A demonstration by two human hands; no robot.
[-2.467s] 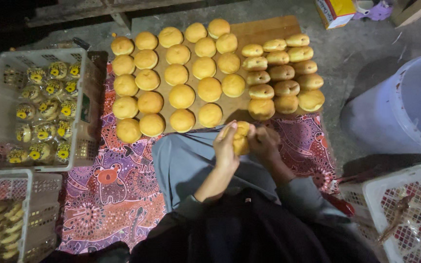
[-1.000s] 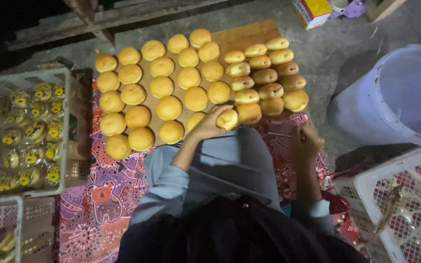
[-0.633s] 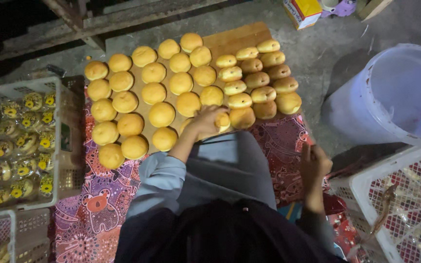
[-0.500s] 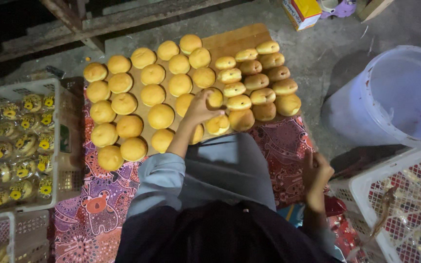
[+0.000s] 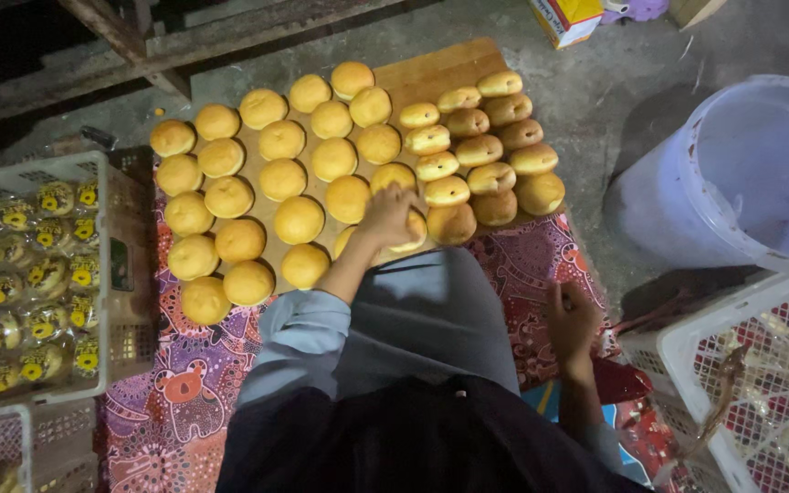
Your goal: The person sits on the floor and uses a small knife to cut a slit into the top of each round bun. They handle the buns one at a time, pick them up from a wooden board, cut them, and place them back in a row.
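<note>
Hands first: your right hand (image 5: pixel 570 319) rests loosely curled against the patterned red and purple cloth (image 5: pixel 541 265) beside your knee, gripping nothing that shows, though its palm side is hidden. Your left hand (image 5: pixel 387 212) reaches ahead with fingers closed over the top of a golden round bun (image 5: pixel 410 233), which sits at the near edge of the wooden board (image 5: pixel 440 68), touching its neighbours.

Progress, as a judgement: the board looks nearly full, with only a bare strip at its far edge.

Count, roughly: about twenty-one large round golden buns (image 5: pixel 299 219) lie in rows on the left and middle of the board, and about eleven smaller oval, browner buns (image 5: pixel 490 137) crowd the right side.

Left of the board, a grey plastic crate (image 5: pixel 102 274) holds wrapped yellow-and-black packets (image 5: pixel 43 274), too many and too dim to count surely. To the right stand a white lattice crate (image 5: pixel 687 365) and, further off, one pale blue plastic bucket (image 5: pixel 760 173) on the concrete floor (image 5: pixel 595 82).
</note>
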